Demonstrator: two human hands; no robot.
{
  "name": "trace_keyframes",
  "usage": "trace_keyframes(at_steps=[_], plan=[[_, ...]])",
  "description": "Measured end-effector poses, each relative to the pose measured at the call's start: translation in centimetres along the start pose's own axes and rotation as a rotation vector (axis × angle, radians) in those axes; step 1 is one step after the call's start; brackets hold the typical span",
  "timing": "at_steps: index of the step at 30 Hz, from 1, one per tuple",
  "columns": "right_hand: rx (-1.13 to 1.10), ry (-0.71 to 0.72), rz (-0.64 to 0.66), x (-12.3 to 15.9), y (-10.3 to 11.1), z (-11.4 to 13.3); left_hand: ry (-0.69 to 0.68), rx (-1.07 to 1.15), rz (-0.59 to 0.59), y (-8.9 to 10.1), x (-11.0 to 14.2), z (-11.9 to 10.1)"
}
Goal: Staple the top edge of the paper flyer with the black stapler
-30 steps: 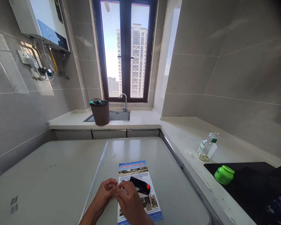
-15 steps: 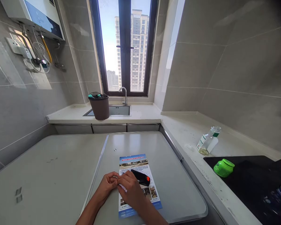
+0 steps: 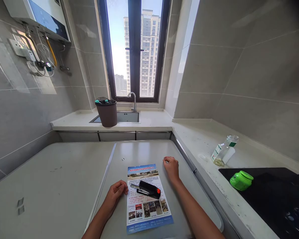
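A printed flyer (image 3: 147, 212) with a blue border lies flat on the grey table (image 3: 64, 186) in front of me. On it rests a black stapler (image 3: 147, 189) with an orange end. My left hand (image 3: 117, 192) sits at the flyer's left edge, fingers curled loosely, and I cannot make out anything in it. My right hand (image 3: 171, 167) lies on the table just beyond the flyer's upper right corner, fingers curled with the tips pressed to the surface; whether it holds something small is hidden.
A counter (image 3: 201, 142) runs along the right with a clear bottle (image 3: 224, 151), a green jar (image 3: 241, 180) and a black cooktop (image 3: 271, 199). Farther back are a sink (image 3: 128, 117) with a tap, a brown bin (image 3: 107, 112), and a window.
My hands were together over the flyer beside the stapler. They have parted: the right hand moved out to the flyer's upper right corner, the left stayed at the left edge. The stapler now shows fully.
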State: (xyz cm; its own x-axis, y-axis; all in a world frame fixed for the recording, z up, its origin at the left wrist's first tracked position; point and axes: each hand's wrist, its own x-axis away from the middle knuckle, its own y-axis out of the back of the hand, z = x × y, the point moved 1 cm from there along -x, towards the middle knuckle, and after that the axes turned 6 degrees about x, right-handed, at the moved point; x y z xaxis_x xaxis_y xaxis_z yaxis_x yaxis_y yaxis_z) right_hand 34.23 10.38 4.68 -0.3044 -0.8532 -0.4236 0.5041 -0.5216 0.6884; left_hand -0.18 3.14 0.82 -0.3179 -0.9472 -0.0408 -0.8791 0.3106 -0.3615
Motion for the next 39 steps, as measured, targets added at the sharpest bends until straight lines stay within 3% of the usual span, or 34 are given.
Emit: trace_keyframes(at_steps=[4, 9, 13, 18, 21, 25, 28, 31, 35, 39], plan=[[0.068, -0.119, 0.027, -3.5, -3.1, -4.4, 0.029, 0.086, -0.039, 0.1, 0.0, 0.1], [0.055, -0.078, 0.056, -5.0, -5.4, -5.2, 0.046, 0.118, -0.084, 0.2, 0.0, -0.1], [-0.004, -0.045, 0.03, -4.1, -5.2, -5.3, 0.061, 0.099, -0.097, 0.1, 0.2, -0.2], [-0.078, -0.044, 0.03, -0.4, -3.3, -5.0, 0.024, 0.018, -0.188, 0.4, -0.4, 0.6], [-0.24, 0.034, 0.157, 2.3, -1.6, -3.6, -0.052, -0.254, -0.258, 1.5, -2.6, 0.4], [-0.675, 0.162, 0.443, 6.1, 0.7, -0.9, -0.289, -0.949, -0.333, 3.3, -7.8, -1.0], [-0.618, 0.283, 0.567, 8.9, 1.4, 1.0, -0.33, -1.07, -0.283, 4.4, -11.5, -1.3], [-0.468, 0.319, 0.599, 11.0, 0.9, 2.2, -0.216, -1.339, -0.2, 5.1, -13.6, -0.4], [-0.36, 0.318, 0.579, 12.1, -0.2, 3.0, -0.149, -1.418, -0.195, 5.1, -13.2, 0.8], [-0.313, 0.288, 0.525, 12.5, -0.7, 3.2, -0.123, -1.424, -0.235, 4.4, -9.8, 0.8]])
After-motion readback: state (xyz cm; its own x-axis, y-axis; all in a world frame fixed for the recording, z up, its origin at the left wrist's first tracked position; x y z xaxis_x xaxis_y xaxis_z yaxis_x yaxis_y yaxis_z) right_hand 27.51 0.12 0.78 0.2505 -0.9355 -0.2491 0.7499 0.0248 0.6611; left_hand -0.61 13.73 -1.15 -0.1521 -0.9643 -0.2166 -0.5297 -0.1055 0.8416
